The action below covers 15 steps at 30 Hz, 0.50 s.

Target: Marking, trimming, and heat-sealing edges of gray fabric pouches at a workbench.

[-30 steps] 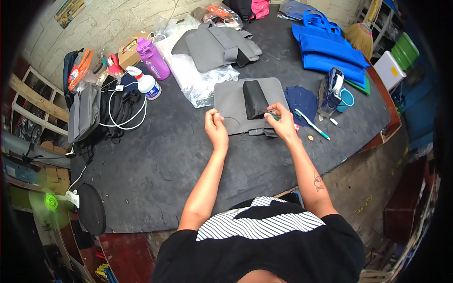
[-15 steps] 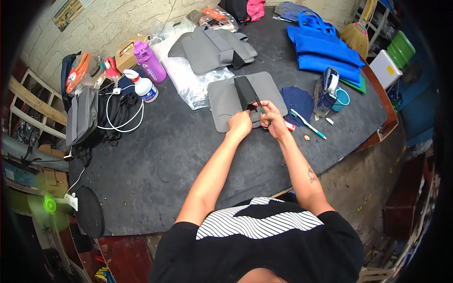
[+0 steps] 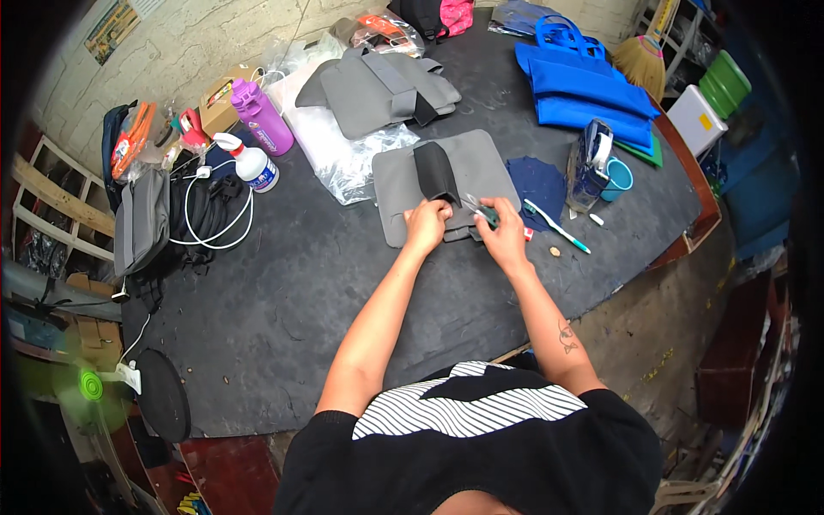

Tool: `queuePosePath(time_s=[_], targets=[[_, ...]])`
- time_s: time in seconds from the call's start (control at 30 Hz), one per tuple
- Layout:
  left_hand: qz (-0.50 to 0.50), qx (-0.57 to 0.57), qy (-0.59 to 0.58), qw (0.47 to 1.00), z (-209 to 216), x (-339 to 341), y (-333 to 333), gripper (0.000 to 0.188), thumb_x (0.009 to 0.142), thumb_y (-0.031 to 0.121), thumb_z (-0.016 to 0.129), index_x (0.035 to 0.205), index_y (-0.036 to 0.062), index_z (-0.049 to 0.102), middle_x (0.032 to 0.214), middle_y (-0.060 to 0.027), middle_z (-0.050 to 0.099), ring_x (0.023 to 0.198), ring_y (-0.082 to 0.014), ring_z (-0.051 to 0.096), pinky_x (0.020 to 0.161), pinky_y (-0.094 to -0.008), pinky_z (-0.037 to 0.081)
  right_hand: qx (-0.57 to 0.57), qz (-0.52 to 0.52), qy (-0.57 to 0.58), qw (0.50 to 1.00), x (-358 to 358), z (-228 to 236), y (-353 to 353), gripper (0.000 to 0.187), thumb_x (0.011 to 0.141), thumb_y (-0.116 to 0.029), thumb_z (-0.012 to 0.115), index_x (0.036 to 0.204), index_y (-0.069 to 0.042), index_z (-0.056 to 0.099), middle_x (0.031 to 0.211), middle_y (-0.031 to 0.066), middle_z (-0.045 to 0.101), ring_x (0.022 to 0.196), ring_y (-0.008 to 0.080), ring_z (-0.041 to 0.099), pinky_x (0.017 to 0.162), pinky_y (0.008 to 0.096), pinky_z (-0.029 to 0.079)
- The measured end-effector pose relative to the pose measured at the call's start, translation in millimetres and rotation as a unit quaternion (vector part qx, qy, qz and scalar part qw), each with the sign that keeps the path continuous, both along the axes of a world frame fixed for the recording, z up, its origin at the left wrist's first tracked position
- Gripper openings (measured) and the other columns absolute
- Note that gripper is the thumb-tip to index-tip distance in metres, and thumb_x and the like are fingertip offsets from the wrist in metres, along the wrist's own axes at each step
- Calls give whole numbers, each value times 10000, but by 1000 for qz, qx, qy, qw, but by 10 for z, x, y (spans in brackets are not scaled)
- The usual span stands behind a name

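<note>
A grey fabric piece (image 3: 481,163) lies flat on the table before me, with a wide black strap (image 3: 436,172) running down its middle. My left hand (image 3: 427,225) is closed on the near end of this strap, fingertips pinched together. In my right hand (image 3: 505,236) is a small pair of thread snips (image 3: 482,212) with dark handles, its pale tips directed at the strap's end. The blades are apart from the strap, as far as I can see. A small red and white item shows partly beside my right hand.
Right of the work lie a navy cloth (image 3: 536,184), a toothbrush (image 3: 558,227), a tape dispenser (image 3: 590,167) and a blue cup (image 3: 618,178). Blue bags (image 3: 592,94) and more grey pieces (image 3: 378,94) are farther back. A spray bottle (image 3: 256,167) and purple bottle (image 3: 262,120) stand left.
My right hand has drawn slightly away from the strap, and the snips now show more plainly in it. The left hand has shifted a little left, still at the strap's near end.
</note>
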<state>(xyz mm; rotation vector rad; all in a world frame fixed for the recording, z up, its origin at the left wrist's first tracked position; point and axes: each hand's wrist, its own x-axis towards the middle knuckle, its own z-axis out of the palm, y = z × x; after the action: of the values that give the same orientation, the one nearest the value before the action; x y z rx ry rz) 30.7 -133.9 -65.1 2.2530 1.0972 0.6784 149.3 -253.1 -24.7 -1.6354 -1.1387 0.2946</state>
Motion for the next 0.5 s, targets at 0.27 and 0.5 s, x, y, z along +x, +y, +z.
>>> queuePosePath(time_s=[0.27,0.5], targets=[[-2,-140,-78,987,-9,28,3,129,811,217,637,806,105,701,769,-52,684,801,-215,640,863,-356,346,-41,-71,-281,956,-23,70,-82,223,669,-5,679,881,-71,657,1034,88,541,869,279,582,717,393,416],[10,-144,-76,987,-7,18,-35,119,789,210,655,807,106,708,776,-95,674,808,-240,631,857,-368,351,-51,-114,-341,932,-102,-35,30,183,673,-26,663,850,-73,672,1031,84,539,865,257,581,713,387,398]])
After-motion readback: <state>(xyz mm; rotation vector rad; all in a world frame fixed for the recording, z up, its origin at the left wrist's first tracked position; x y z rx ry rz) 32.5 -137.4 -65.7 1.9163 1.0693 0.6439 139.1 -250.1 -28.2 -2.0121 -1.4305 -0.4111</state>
